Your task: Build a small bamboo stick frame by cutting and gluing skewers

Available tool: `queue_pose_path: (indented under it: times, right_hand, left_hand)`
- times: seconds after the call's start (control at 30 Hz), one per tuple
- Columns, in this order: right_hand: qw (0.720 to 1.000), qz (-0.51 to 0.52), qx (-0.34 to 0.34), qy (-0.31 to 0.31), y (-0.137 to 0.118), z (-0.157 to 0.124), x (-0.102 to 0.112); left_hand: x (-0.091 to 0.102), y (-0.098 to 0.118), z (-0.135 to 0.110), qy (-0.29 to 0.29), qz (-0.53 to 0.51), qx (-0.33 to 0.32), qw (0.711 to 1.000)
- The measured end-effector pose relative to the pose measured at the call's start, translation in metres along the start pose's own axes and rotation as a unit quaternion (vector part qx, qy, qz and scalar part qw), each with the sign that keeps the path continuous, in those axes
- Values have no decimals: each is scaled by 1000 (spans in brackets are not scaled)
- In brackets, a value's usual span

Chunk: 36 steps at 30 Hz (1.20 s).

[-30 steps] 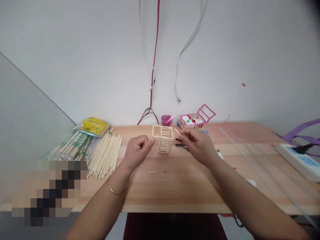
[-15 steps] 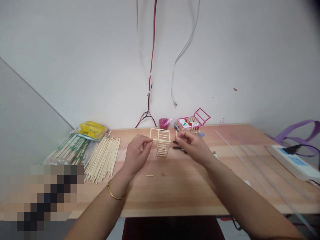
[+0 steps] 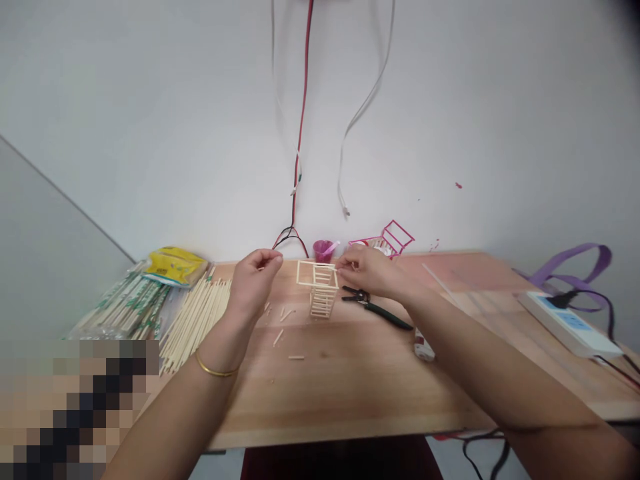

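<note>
Standing long axis upright, the pale stick-built lattice frame (image 3: 324, 288) has its top right corner at the right hand's (image 3: 373, 272) curled fingertips, their grip unclear; the farther left hand (image 3: 253, 280) pinches closed, nothing visible in it, the frame's jutting rectangle between; green-handled black cutters (image 3: 387, 316) lie just right, purple cup (image 3: 323, 251) behind.

The head camera looks forward and down across the table (image 3: 350, 393).
</note>
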State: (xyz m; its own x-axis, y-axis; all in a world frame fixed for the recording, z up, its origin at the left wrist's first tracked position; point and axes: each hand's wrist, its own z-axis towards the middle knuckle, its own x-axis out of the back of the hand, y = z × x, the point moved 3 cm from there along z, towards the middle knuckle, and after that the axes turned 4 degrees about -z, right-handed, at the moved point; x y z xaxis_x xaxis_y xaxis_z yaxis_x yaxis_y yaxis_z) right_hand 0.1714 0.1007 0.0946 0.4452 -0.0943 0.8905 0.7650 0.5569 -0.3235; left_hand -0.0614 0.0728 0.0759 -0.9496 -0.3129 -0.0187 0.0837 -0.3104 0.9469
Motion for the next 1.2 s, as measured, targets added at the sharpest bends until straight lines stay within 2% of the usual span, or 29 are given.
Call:
queue_pose_path:
  times: [0.1, 0.23, 0.37, 0.47, 0.63, 0.7, 0.73, 0.77, 0.8, 0.87, 0.9, 1.03, 1.2]
  right_hand:
    - [998, -42, 23, -49, -5, 13, -3]
    - [992, -66, 34, -98, -11, 26, -4]
    - [987, -89, 41, -125, -15, 35, -3]
    - [984, -113, 43, -129, -16, 38, -5]
    - [986, -104, 35, -124, -13, 38, -10]
    - [990, -80, 29, -116, -11, 36, -8]
    - [992, -61, 23, -107, -10, 34, -5]
    - [994, -41, 16, -95, -9, 32, -1]
    - [996, -20, 10, -82, -8, 30, 4]
    - [998, 7, 2, -67, -4, 23, 16]
    - [998, 13, -1, -66, -1, 19, 22]
    - [998, -3, -34, -52, 11, -6, 51]
    - [993, -53, -99, -37, 31, -72, 74]
  left_hand:
    - [-11, 1, 7, -15, -12, 53, 998]
    - [-23, -11, 14, -4, -40, 167, 985]
    - [-35, -20, 15, -40, -69, 252, 965]
    - [-42, -21, 13, -68, -73, 268, 958]
    - [-51, -27, 10, -103, -47, 256, 960]
    - [-50, -28, 11, -91, -26, 228, 969]
    - [-48, -26, 11, -69, -8, 193, 979]
    - [-45, -22, 12, -35, 19, 146, 988]
    - [-41, -14, 12, 11, 47, 67, 997]
    - [-37, 3, 8, 34, 94, -65, 993]
    - [-35, 11, 5, 46, 107, -103, 988]
    - [-35, 39, -13, 40, 138, -195, 970]
    - [-37, 53, -28, 17, 159, -227, 961]
